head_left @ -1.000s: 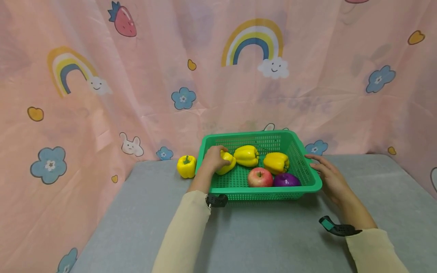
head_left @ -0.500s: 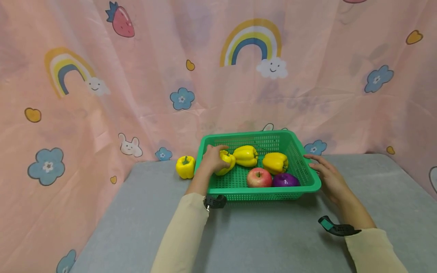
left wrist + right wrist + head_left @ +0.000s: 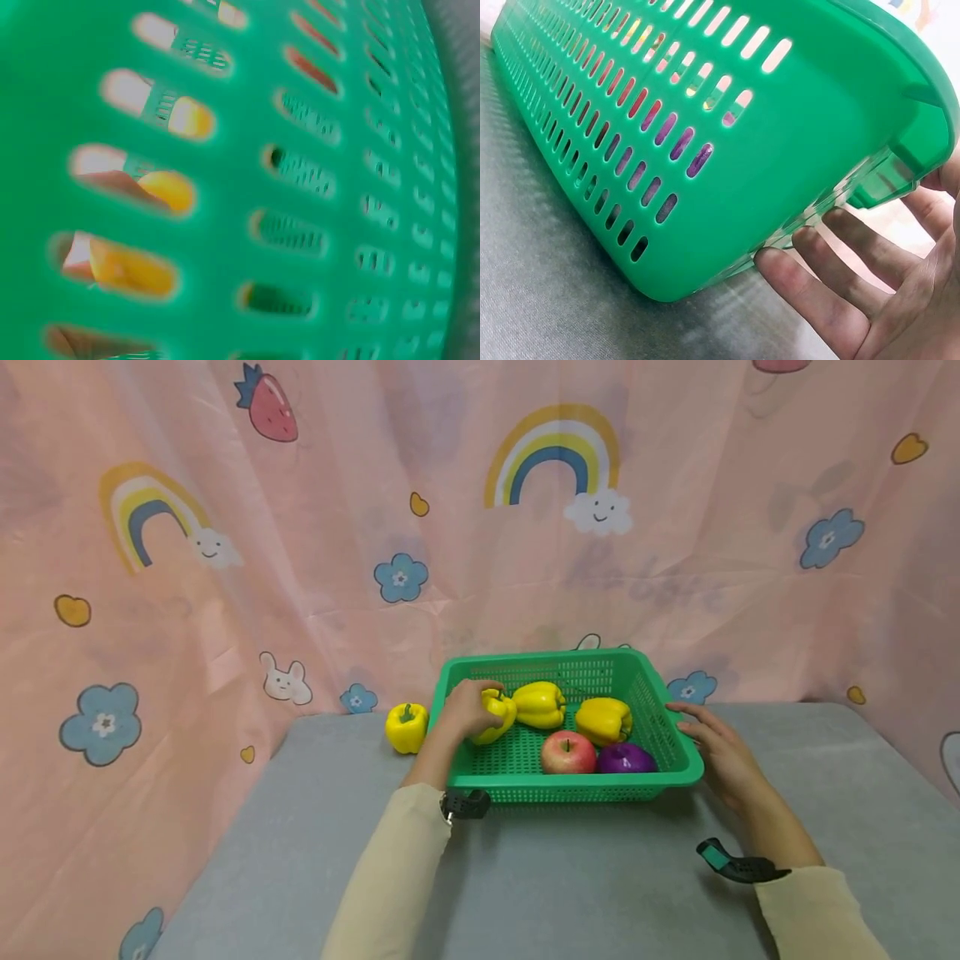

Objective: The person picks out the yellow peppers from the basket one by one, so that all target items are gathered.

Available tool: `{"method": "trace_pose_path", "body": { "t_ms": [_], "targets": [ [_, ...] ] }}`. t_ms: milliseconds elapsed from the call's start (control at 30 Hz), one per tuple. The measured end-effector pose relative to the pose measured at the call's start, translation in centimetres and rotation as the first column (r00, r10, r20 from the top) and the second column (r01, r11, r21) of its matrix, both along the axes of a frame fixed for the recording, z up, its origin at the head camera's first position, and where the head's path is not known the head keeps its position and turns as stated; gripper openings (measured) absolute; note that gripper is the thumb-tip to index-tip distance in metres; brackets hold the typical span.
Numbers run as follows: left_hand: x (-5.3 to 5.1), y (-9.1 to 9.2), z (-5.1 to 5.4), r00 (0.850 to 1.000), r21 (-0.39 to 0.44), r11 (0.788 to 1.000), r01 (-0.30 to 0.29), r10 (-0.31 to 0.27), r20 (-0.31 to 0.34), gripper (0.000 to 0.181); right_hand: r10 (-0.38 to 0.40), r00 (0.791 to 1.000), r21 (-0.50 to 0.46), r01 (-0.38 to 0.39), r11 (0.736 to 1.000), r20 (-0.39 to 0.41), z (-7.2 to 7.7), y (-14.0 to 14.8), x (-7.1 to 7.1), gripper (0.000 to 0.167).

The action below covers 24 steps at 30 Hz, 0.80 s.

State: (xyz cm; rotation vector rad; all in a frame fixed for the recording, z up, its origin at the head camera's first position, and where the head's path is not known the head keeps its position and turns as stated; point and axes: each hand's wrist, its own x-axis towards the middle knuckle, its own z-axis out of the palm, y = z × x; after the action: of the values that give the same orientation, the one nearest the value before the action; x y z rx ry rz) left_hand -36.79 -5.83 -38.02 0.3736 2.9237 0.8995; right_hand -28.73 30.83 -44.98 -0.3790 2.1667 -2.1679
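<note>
A green plastic basket (image 3: 570, 780) stands on the table. At its left end my left hand (image 3: 467, 708) reaches inside and grips a yellow bell pepper (image 3: 495, 727), whose left part the hand hides. Two more yellow bell peppers (image 3: 538, 705) lie farther right in the basket, with an apple (image 3: 568, 753) and a shiny purple vegetable (image 3: 627, 758) in front of them. My right hand (image 3: 723, 758) rests against the basket's right side. In the right wrist view its fingers (image 3: 810, 289) extend and touch the perforated wall with their tips, one of them up under the rim.
Another yellow bell pepper (image 3: 407, 728) stands on the grey table (image 3: 570, 877), just outside the basket's left end. A pink printed curtain (image 3: 315, 527) hangs behind the table. The basket wall (image 3: 225, 135) fills most of the left wrist view.
</note>
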Motion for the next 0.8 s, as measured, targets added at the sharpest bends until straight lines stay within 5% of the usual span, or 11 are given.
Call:
{"method": "trace_pose_path", "body": {
  "t_ms": [467,800],
  "targets": [
    [2.0,-0.9,2.5,0.996,0.142,0.987,0.071,-0.063,-0.059,0.058,0.013,1.000,-0.031,-0.012,0.999,0.002,-0.2,0.0,0.1,0.030],
    [3.9,-3.3,2.6,0.988,0.290,0.955,-0.058,0.095,-0.117,0.060,-0.007,1.000,0.002,0.007,1.000,-0.003,-0.2,-0.1,-0.1,0.030]
  ]
}}
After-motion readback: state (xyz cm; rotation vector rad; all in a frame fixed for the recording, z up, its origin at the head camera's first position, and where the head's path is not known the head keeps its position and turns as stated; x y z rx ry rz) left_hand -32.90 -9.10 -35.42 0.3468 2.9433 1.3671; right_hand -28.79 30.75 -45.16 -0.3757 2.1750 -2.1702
